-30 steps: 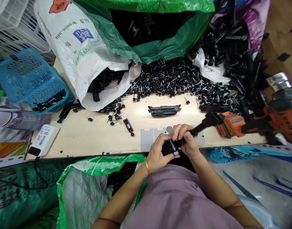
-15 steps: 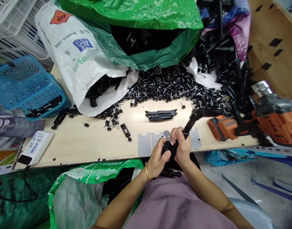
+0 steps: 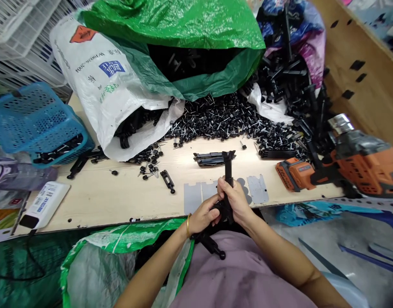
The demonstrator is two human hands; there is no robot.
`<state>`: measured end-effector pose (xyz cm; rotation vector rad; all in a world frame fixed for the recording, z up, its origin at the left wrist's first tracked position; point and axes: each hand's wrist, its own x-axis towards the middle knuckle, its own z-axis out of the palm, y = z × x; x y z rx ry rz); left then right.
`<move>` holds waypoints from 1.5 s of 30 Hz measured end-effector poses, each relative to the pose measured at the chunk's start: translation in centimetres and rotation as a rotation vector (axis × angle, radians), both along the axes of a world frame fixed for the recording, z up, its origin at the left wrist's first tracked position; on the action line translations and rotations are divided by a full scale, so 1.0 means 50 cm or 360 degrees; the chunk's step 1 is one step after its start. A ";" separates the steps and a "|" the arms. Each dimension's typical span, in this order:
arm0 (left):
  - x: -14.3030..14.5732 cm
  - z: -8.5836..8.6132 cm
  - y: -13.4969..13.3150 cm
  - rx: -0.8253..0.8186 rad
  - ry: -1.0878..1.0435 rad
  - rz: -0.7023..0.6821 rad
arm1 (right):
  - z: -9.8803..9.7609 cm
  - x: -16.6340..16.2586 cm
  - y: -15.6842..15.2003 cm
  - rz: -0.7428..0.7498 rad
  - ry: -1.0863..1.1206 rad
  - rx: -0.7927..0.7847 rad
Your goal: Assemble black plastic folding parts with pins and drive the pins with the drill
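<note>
Both my hands grip one long black plastic part (image 3: 228,171) at the table's near edge. My right hand (image 3: 236,201) is wrapped round its middle, with the bar pointing up and away from me. My left hand (image 3: 204,216) is closed on its lower end, where a black arm with a knob (image 3: 214,247) sticks out over my lap. Just beyond, a similar folded black part (image 3: 211,158) lies on the wooden table (image 3: 119,196). A heap of small black pins with metal shafts (image 3: 228,117) lies further back.
An orange power drill (image 3: 337,164) lies at the right. A white sack (image 3: 109,94) and a green sack (image 3: 190,47) hold black parts at the back. A blue basket (image 3: 39,119) stands at left, a white box (image 3: 44,203) near the left edge. Grey metal plates (image 3: 257,188) lie by my hands. A green-rimmed sack (image 3: 119,252) is below the table.
The black part has swung from pointing right toward the drill to pointing straight up and away. My hands have dropped slightly toward my lap, and its lower knobbed arm now shows.
</note>
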<state>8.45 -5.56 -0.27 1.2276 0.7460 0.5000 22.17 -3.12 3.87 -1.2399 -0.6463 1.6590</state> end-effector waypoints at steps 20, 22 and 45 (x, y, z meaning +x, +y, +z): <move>-0.018 0.068 0.032 0.1460 0.1137 -0.0155 | -0.059 0.020 0.014 -0.0595 0.0357 -0.0154; -0.039 0.092 0.028 0.1481 0.1108 -0.0334 | -0.058 0.044 0.029 -0.0642 0.0457 -0.0160; -0.096 0.089 0.005 0.1783 0.0725 -0.0191 | 0.126 0.180 0.009 0.1911 -0.1931 0.1722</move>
